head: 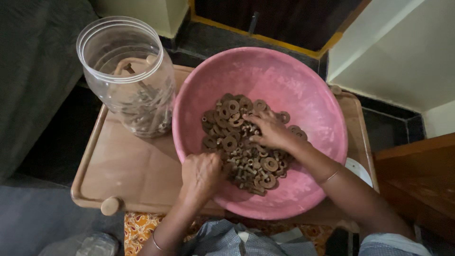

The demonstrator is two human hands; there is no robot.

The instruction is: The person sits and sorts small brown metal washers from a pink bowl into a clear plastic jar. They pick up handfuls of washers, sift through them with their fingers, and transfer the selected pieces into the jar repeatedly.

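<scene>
A big pink plastic basin (294,80) sits on a wooden tray table (132,166). In its bottom lies a heap of rusty brown washers, nuts and bolts (241,142). My left hand (201,173) reaches over the near rim, its fingers curled into the left edge of the heap; what they hold is hidden. My right hand (270,130) lies palm down on top of the heap, fingers spread among the washers. A thin bangle shows on each wrist.
A clear plastic jar (128,76) without a lid stands at the tray's back left, with several rusty bolts at its bottom. The tray has a raised rim with round knobs (110,205). A dark sofa edge lies left, a wooden ledge (422,180) right.
</scene>
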